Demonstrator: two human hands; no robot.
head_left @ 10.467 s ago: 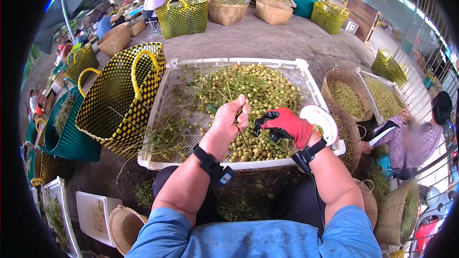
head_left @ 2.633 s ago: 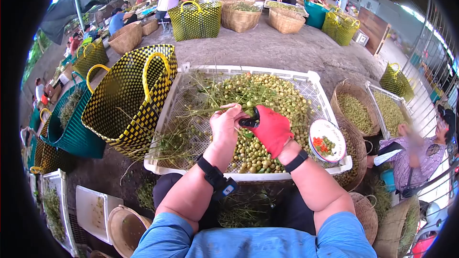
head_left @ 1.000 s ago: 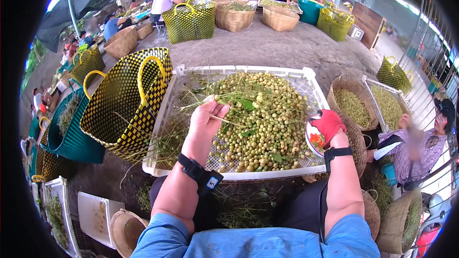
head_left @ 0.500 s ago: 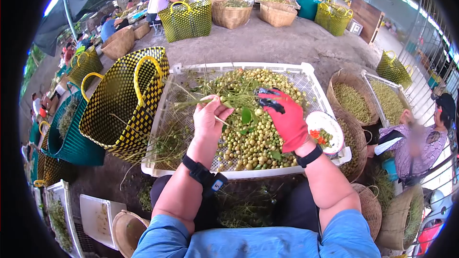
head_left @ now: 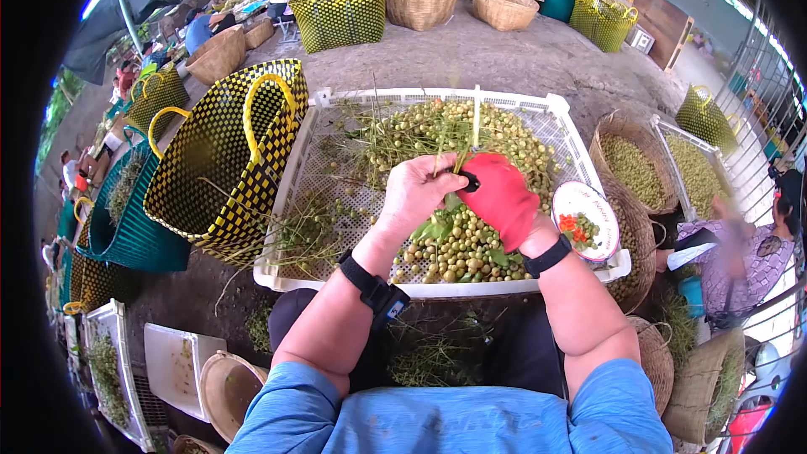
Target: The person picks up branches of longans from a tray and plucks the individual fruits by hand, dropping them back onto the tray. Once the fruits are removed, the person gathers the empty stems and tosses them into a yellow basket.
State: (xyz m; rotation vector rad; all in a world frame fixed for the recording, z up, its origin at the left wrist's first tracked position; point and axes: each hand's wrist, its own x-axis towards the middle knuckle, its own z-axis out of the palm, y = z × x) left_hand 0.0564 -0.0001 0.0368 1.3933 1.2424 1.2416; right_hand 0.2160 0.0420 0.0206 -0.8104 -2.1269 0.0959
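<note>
A white perforated crate [head_left: 290,193] holds a heap of small yellow-green fruits [head_left: 471,244] and loose green stems. My left hand [head_left: 418,192], bare with a black wrist strap, grips a leafy stem bunch [head_left: 441,147] above the heap. My right hand [head_left: 502,197], in a red glove, is closed against the same bunch, and a black tool [head_left: 468,181] shows at its fingers. Both hands touch over the crate's middle.
A yellow-black woven bag [head_left: 223,160] and a teal basket [head_left: 126,227] stand left of the crate. A small bowl [head_left: 586,219] with red bits rests on the crate's right corner. Wicker baskets of fruit [head_left: 632,170] and a seated person [head_left: 740,244] are at the right.
My right hand came back from the bowl at the right and closed in on the stem bunch. My left hand lifted the bunch and turned it upright.
</note>
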